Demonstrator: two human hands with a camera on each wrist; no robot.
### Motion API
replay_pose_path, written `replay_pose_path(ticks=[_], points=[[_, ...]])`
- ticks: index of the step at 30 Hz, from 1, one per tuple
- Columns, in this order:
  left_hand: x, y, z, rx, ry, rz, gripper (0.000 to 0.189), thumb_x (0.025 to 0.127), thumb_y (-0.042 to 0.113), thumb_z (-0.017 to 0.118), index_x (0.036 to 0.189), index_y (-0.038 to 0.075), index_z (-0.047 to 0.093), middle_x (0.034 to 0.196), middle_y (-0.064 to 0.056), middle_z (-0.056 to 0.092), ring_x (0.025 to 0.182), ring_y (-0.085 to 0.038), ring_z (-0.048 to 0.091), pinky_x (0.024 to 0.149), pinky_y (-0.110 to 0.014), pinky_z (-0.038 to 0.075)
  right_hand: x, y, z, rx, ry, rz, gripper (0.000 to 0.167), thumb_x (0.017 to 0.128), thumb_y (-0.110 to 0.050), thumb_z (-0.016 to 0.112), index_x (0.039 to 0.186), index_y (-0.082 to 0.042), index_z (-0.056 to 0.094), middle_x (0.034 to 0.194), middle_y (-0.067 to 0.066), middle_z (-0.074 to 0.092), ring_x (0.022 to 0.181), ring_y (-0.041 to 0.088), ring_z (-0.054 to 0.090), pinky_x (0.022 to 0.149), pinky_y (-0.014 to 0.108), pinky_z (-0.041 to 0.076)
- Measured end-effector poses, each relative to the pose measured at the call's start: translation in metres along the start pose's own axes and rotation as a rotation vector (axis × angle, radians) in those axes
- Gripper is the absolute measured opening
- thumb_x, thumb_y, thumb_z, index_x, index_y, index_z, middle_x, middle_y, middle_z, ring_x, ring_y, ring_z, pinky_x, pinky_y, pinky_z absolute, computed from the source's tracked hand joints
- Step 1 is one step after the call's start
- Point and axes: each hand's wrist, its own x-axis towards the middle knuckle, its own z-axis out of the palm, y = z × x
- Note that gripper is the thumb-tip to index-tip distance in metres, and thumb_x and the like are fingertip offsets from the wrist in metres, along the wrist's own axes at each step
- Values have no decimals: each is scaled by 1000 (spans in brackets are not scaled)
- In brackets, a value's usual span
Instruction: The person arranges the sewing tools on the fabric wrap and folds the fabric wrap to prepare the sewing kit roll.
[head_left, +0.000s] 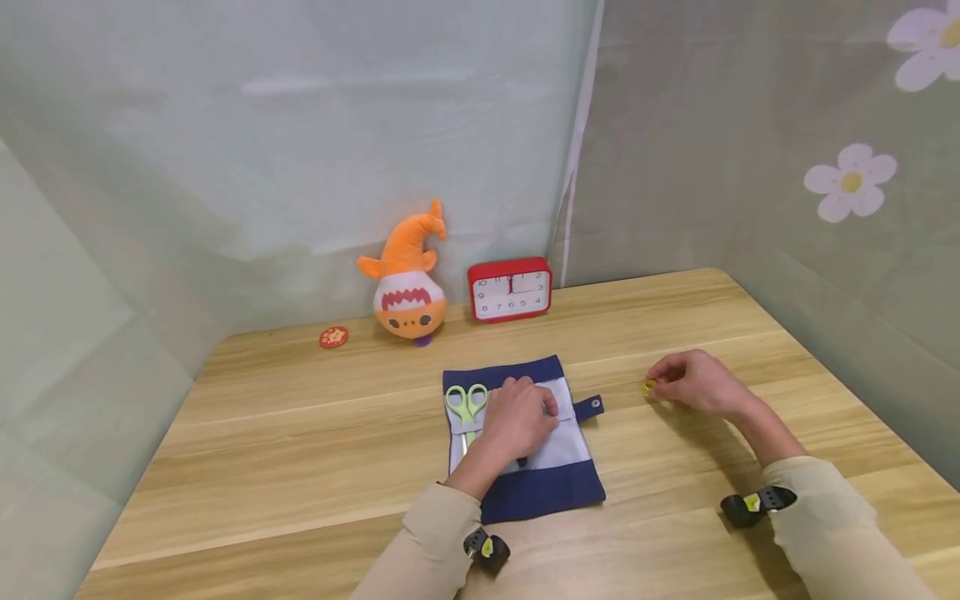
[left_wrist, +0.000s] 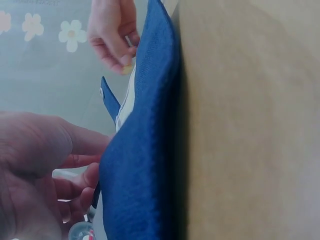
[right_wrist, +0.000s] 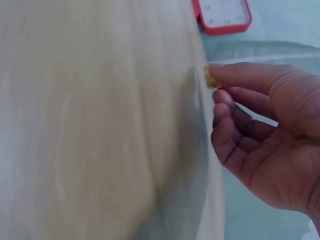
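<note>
A navy cloth pouch with a pale grey lining lies unfolded on the table. Green-handled scissors are tucked into a slot on its left side. My left hand rests over the middle of the lining, fingers bent loosely downward; a small black thing peeks out beneath it. By the fingers in the left wrist view is a clear round item with red in it. To the right of the pouch, my right hand pinches a small gold, bumpy thimble between thumb and fingertips, close over the tabletop.
A strap with a snap sticks out from the pouch's right edge. Along the back stand an orange plush shark and a red clock, with a round red disc to their left. Fabric walls rise behind the table.
</note>
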Motion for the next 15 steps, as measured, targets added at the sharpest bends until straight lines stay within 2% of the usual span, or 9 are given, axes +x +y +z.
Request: replay_pose_path(ticks=[5,9,12,15], points=[[0,-2,1,-21,-7,-6,4,91,24,80,88,23,78,92,1,66,95,-24,58,81,-38,46,5,-27,4,36,54,-45,21,93,-13,76,110,-2,76,92,6,69,79,16,58,63,26,48],[0,-3,2,-27,-4,-5,4,91,23,80,87,23,78,91,1,66,94,-24,59,81,-38,46,11,-57,12,127,20,-75,23,93,-14,78,112,-2,74,87,7,67,69,15,57,57,27,48],[1,-4,2,-20,-6,0,5,91,24,80,87,23,77,90,1,65,94,-25,60,81,-39,47,16,-74,21,148,-13,-115,23,91,-13,79,111,-2,75,88,7,68,73,17,59,59,26,50],[2,-4,2,-17,-17,5,5,91,26,80,87,24,77,90,2,65,95,-25,60,81,-38,46,22,-84,33,122,-26,-162,21,90,-11,80,108,-3,76,87,5,68,78,17,60,65,26,50]])
